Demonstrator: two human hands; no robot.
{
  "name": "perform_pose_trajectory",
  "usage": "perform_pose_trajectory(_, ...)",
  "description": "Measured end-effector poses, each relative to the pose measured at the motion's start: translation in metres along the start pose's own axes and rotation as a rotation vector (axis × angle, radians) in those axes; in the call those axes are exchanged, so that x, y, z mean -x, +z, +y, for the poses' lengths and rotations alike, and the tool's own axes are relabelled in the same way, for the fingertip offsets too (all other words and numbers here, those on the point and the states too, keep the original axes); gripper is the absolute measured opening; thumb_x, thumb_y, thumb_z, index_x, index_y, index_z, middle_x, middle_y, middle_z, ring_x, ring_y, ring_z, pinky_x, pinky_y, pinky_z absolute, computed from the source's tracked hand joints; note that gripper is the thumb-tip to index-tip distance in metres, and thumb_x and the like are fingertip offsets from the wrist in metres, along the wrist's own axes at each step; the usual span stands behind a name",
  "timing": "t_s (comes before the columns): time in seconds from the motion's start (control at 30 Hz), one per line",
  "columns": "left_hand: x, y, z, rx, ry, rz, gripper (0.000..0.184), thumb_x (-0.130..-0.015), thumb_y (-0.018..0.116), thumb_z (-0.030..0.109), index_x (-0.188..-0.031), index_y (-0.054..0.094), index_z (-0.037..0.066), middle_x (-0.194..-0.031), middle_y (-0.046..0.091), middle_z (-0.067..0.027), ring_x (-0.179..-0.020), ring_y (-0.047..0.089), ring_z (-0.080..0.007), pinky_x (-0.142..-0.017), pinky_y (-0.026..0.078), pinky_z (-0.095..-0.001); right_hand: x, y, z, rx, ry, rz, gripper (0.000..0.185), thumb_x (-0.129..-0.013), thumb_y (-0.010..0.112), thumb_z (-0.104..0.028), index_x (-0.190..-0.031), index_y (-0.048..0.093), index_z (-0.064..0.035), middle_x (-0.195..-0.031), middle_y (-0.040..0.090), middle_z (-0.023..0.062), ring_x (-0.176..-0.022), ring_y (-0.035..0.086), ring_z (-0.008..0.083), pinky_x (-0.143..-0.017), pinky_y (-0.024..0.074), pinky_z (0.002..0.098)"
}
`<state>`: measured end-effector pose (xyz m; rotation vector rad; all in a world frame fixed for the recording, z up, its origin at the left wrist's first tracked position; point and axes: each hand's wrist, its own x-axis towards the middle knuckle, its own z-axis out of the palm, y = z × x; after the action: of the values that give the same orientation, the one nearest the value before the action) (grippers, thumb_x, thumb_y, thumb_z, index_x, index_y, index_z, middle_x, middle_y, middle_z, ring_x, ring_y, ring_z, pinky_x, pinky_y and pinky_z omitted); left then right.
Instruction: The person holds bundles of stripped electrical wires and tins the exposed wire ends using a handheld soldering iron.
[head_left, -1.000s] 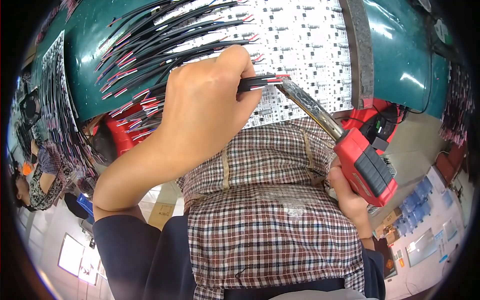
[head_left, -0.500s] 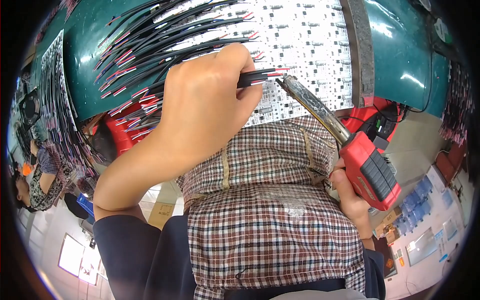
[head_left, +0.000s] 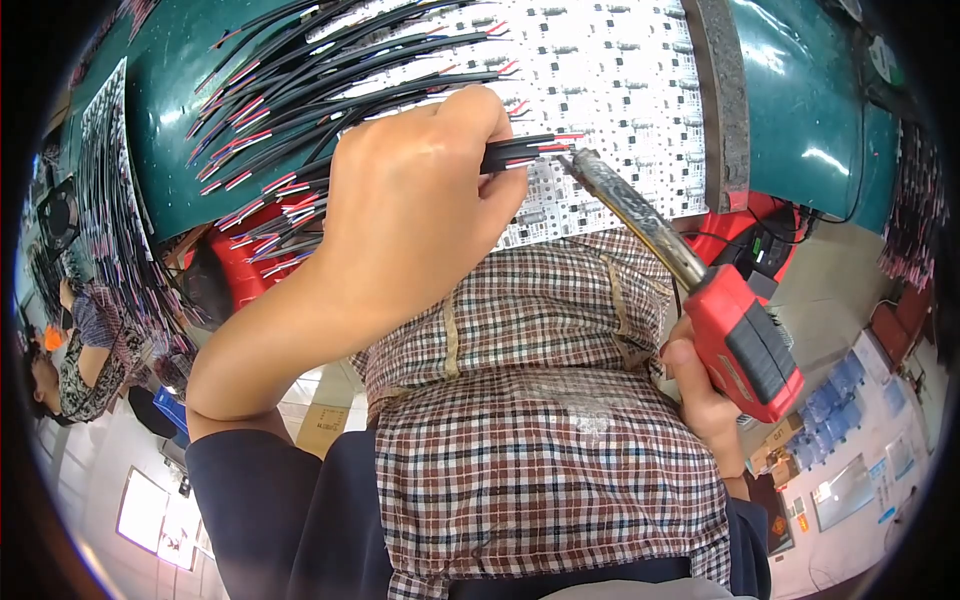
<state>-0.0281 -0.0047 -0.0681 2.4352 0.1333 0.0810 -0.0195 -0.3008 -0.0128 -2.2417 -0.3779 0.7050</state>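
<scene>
My left hand (head_left: 410, 190) is closed around several black cables (head_left: 505, 154), whose stripped ends show red and white wires. These ends point right, above a white circuit board panel (head_left: 610, 90) with rows of small dark components. My right hand (head_left: 702, 395) grips the red and black handle of a soldering iron (head_left: 735, 340). Its dark, worn tip lies close to the wire ends; whether they touch I cannot tell. More black cables (head_left: 350, 95) lie side by side across the panel's left part, and my left hand hides some of them.
The panel rests on a green table (head_left: 800, 90), with a dark grey bar (head_left: 722, 110) along its right edge. A checked apron (head_left: 540, 430) covers my lap. At left, another person (head_left: 85, 350) is near a second panel of cables (head_left: 115, 190). More cables (head_left: 910, 200) hang at far right.
The soldering iron has shifted very slightly, its tip a little to the right. My left hand and the cables in it have barely moved.
</scene>
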Motion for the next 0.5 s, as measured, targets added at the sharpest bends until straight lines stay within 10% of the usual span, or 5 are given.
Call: perform_pose_trajectory(0.5,-0.0058,-0.0039,-0.0007,0.042,0.029,-0.028,0.017,-0.079,0.078,0.012,-0.081,0.063,0.005,-0.061,0.061,-0.0028,-0.052,0.061,-0.0142,-0.051,0.045,-0.0271,-0.0032,-0.0018,-0.0022,-0.092,0.094,-0.034,0.028,-0.076,0.079,-0.006,-0.101,0.070,0.0004,-0.087,0.070,0.0128,-0.073,0.069,0.0279,-0.067,0.0544,0.0338)
